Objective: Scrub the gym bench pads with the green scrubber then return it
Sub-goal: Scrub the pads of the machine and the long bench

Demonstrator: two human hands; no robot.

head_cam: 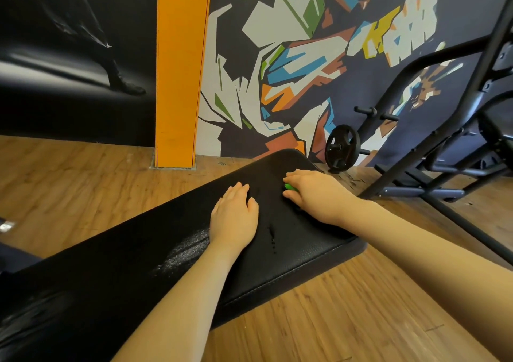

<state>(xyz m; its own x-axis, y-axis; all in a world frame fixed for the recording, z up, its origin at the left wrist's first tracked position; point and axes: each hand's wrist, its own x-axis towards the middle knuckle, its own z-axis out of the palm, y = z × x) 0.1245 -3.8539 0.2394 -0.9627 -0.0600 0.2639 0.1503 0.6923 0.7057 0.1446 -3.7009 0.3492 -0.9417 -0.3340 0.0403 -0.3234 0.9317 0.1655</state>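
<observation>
Wood-look planks cover the floor (347, 314), on which everything in view stands. A painted wall mural (305, 56) of angular white, blue, orange and green shapes fills the background, and an orange pillar (180, 70) is seen to its left, reaching down to the floor. A black padded bench pad (138, 272) runs diagonally from the lower left toward the upper right, its rounded far end lying close to the wall. A pale, wet-looking smear is visible on the pad beside the left wrist, and a few dark droplets are seen between the two forearms. A black metal gym frame (444, 145) stands at the right, and a black weight plate (342, 146) is hung low on it, just beyond the end of the pad.

The left hand (234, 217) is laid flat on the pad, palm down, with the fingers straight and held close together; nothing is gripped by it. The right hand (313, 192) is placed near the far end of the pad, its fingers curled down over the green scrubber (290, 187). The scrubber is pressed against the pad surface beneath that hand, and only a small bright green edge of it is shown between thumb and fingers. The two hands are set apart, the right one farther along the pad than the left.
</observation>
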